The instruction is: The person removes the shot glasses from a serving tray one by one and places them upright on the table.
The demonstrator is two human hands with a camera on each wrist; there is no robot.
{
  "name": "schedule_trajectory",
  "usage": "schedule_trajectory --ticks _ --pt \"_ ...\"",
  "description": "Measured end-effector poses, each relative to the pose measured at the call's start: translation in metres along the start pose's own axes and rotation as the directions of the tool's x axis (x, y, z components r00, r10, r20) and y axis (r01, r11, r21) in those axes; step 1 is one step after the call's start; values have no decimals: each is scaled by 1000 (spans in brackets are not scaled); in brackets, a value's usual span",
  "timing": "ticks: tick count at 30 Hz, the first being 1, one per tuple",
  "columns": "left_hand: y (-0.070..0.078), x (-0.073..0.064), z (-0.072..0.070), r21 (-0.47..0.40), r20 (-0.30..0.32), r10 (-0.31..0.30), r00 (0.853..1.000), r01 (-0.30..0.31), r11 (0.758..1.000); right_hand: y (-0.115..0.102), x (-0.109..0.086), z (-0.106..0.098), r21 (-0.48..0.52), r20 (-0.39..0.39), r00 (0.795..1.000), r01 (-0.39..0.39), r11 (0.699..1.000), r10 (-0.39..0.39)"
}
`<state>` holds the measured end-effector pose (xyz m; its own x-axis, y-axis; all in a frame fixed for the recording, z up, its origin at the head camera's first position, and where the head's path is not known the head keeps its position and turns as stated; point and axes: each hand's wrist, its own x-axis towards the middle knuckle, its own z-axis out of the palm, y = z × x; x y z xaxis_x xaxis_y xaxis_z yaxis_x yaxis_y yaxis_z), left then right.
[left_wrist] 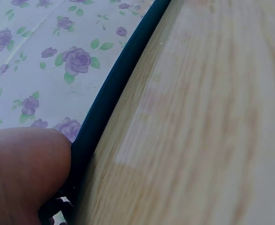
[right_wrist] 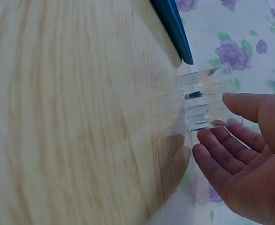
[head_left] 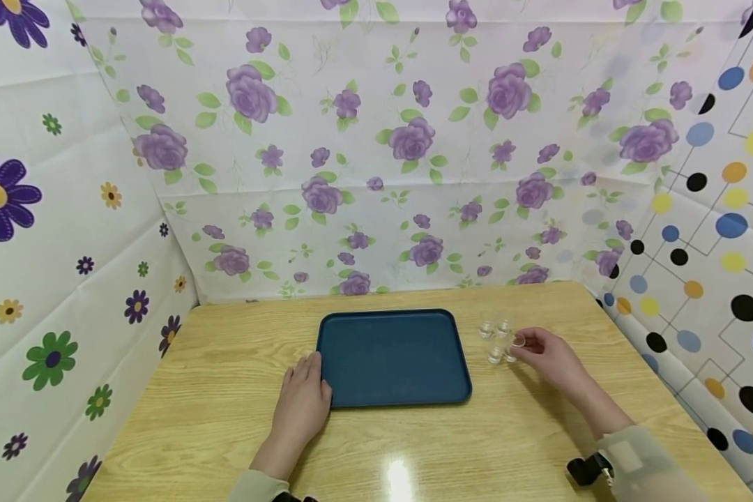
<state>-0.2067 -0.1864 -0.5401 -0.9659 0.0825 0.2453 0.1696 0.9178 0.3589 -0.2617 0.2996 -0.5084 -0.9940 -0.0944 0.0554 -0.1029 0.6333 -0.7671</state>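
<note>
A dark blue rectangular tray (head_left: 394, 359) lies flat on the table. My left hand (head_left: 301, 399) rests against its left edge, fingers extended along the side and thumb by the near corner. In the left wrist view the thumb (left_wrist: 29, 168) touches the tray's rim (left_wrist: 114, 89). To the right of the tray, small clear shot glasses stand upright in a tight cluster. My right hand (head_left: 553, 362) pinches the near right shot glass (right_wrist: 204, 115) between thumb and fingers. Another shot glass (right_wrist: 205, 83) stands right beside it, and two more (head_left: 486, 330) are just behind.
The light wooden table (head_left: 226, 376) reaches back to a flowered cloth (head_left: 376, 181). Patterned cloths also hang at the left and right sides. Bare wood shows in front of the tray.
</note>
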Motion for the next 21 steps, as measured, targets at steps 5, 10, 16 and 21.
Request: schedule_trajectory --ticks 5,10,16,21 --pt "0 1 0 3 2 0 1000 0 1000 -1 0 0 16 8 1000 6 1000 -6" --pt "1 1 0 -1 9 -3 1000 3 1000 0 -1 2 11 6 1000 6 1000 -6" --pt "1 2 -1 1 11 -1 1000 1 1000 3 -1 4 6 2 1000 2 1000 -2" --pt "1 1 -1 -1 13 0 1000 0 1000 1 -4 4 9 -2 1000 1 1000 -1"
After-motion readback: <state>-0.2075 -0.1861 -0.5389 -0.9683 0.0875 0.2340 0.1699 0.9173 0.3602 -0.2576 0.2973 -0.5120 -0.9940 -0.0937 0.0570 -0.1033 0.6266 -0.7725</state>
